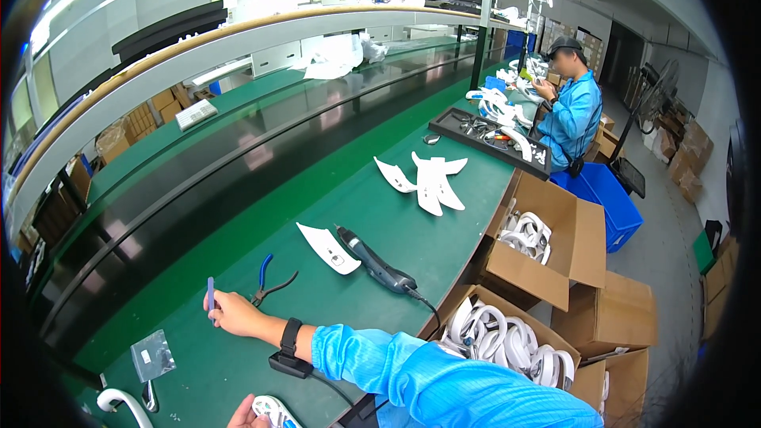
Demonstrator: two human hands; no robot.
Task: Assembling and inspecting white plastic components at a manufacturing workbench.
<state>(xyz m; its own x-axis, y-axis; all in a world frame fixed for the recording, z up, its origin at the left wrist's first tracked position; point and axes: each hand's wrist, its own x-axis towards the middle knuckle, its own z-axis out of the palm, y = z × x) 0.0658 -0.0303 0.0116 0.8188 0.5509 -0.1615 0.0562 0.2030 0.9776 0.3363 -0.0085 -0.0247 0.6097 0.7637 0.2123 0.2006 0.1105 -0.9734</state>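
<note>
My right arm, in a blue sleeve with a black wrist strap, reaches across the bench. The right hand (pixel 235 314) pinches a slim purple stick (pixel 211 295), held upright. Beside its fingers lie pliers (pixel 260 292) with one blue handle and one dark handle. At the lower edge my left hand (pixel 247 414), partly cut off, grips a white plastic part (pixel 273 410) with openings and a bit of blue. Farther off, a black electric screwdriver (pixel 377 263) rests next to a curved white panel (pixel 329 249). A clear plastic bag (pixel 152 355) and a white curved piece (pixel 125 404) lie at the lower left.
More white panels (pixel 432 182) lie up the green bench (pixel 349 190), before a black tray (pixel 476 133) of small parts. Cardboard boxes (pixel 583 238) of white curved parts stand along the right edge, near a blue bin (pixel 614 202). A co-worker (pixel 572 111) sits beyond.
</note>
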